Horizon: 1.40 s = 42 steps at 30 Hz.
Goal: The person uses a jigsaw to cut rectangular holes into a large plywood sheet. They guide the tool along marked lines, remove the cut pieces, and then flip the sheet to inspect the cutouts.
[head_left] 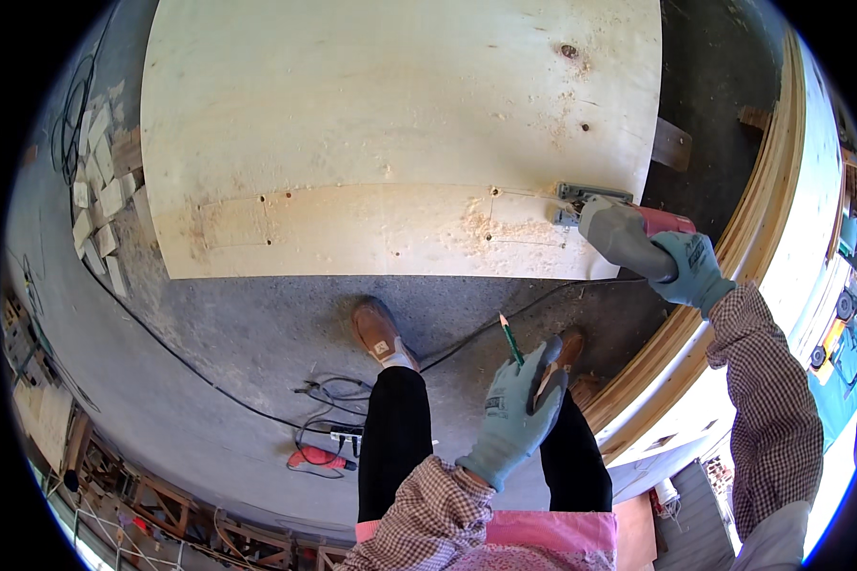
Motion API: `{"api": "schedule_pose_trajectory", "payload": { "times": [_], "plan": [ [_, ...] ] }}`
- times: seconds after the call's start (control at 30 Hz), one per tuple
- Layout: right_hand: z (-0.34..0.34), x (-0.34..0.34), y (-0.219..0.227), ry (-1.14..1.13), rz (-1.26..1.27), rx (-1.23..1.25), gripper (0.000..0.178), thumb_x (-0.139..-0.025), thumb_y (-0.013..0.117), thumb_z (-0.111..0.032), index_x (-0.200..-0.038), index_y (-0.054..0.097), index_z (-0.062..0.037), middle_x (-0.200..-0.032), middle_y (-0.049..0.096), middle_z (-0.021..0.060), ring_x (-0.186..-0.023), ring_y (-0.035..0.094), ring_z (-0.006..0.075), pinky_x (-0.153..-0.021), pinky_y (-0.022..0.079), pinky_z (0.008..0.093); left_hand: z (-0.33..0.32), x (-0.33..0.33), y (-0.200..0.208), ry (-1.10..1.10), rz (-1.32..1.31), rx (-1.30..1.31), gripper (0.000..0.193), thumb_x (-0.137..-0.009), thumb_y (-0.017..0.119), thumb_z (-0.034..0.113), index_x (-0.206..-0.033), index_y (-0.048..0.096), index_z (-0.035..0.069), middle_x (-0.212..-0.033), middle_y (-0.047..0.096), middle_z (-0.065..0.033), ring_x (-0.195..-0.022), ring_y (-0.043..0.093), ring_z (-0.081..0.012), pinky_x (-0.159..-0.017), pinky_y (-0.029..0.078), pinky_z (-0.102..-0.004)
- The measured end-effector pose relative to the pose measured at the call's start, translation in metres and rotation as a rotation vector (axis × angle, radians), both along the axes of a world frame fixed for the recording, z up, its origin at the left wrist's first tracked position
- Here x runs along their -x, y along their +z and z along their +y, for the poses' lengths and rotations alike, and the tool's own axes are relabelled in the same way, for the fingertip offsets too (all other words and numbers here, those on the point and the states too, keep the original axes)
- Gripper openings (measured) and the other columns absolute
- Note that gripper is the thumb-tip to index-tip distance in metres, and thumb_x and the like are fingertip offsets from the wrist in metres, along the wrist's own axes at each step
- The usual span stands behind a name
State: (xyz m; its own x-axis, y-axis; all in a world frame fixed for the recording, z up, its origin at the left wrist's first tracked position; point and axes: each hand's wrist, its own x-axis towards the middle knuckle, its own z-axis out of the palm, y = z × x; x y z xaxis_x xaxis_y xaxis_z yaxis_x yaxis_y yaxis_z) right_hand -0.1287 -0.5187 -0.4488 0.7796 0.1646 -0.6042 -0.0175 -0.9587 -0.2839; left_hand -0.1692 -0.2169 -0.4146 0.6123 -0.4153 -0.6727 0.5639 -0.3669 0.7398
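My right hand (687, 268), in a light blue work glove, is closed around the grey handle of a red and grey jigsaw (624, 230). The jigsaw's metal base rests on a large plywood sheet (381, 105), close to its right edge. Pencil lines, several drilled holes and scattered sawdust mark the strip along the sheet's near edge. In front of my body, my gloved left hand (516, 414) grips a green pencil (510, 339) with its point upward. That hand is off the sheet, above the floor near my right shoe.
Stacked plywood sheets (733, 285) stand at the right. A black cord (190, 360) crosses the concrete floor. Near my left leg lie a red power tool (316, 459) and a power strip (346, 434). Wood offcuts (105, 195) are piled at far left.
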Motion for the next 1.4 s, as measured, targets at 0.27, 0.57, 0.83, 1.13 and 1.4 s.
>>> {"api": "schedule_pose_trajectory", "payload": {
  "times": [0.27,0.57,0.83,1.13,1.4],
  "plan": [
    [0.009,0.001,0.001,-0.031,-0.017,-0.011,0.032,-0.059,0.067,-0.026,-0.085,0.056,-0.0108,-0.076,0.06,0.0081,-0.07,0.058,0.0271,-0.065,0.045,0.0359,0.0,-0.002,-0.001,-0.03,-0.074,0.024,0.038,-0.082,0.052,0.023,-0.115,0.048,0.005,-0.105,0.054,-0.0177,-0.095,0.051,-0.0339,-0.085,0.037,-0.0406],
    [0.019,-0.002,0.003,-0.046,0.032,-0.002,0.033,-0.06,0.067,-0.028,-0.086,0.058,-0.0108,-0.076,0.06,0.0089,-0.071,0.058,0.0269,-0.065,0.046,0.036,0.003,-0.006,0.0,-0.066,-0.079,0.022,0.04,-0.082,0.053,0.022,-0.117,0.046,0.005,-0.106,0.054,-0.0171,-0.099,0.05,-0.0324,-0.087,0.036,-0.04],
    [0.024,0.003,0.0,-0.051,-0.038,0.009,0.036,-0.059,0.068,-0.028,-0.088,0.057,-0.0108,-0.077,0.06,0.0089,-0.07,0.058,0.0269,-0.067,0.045,0.0366,0.003,-0.007,-0.001,-0.072,-0.092,0.017,0.039,-0.082,0.052,0.02,-0.117,0.047,0.006,-0.104,0.054,-0.0171,-0.097,0.05,-0.0328,-0.086,0.036,-0.0405],
    [0.026,-0.007,-0.001,-0.029,0.003,-0.06,0.035,-0.056,0.068,-0.023,-0.086,0.056,-0.0092,-0.075,0.06,0.0095,-0.069,0.057,0.0287,-0.065,0.044,0.0362,0.004,-0.009,-0.001,-0.069,-0.087,0.014,0.038,-0.082,0.052,0.022,-0.116,0.047,0.005,-0.102,0.055,-0.0174,-0.094,0.051,-0.033,-0.086,0.036,-0.041],
    [0.032,-0.01,-0.003,-0.01,-0.008,-0.059,0.035,-0.056,0.068,-0.024,-0.085,0.056,-0.009,-0.075,0.06,0.0092,-0.069,0.058,0.0283,-0.065,0.044,0.0359,0.005,-0.01,0.0,-0.043,-0.086,0.034,0.038,-0.082,0.053,0.021,-0.115,0.047,0.004,-0.1,0.055,-0.0177,-0.091,0.052,-0.0334,-0.082,0.038,-0.0407]
  ]
}}
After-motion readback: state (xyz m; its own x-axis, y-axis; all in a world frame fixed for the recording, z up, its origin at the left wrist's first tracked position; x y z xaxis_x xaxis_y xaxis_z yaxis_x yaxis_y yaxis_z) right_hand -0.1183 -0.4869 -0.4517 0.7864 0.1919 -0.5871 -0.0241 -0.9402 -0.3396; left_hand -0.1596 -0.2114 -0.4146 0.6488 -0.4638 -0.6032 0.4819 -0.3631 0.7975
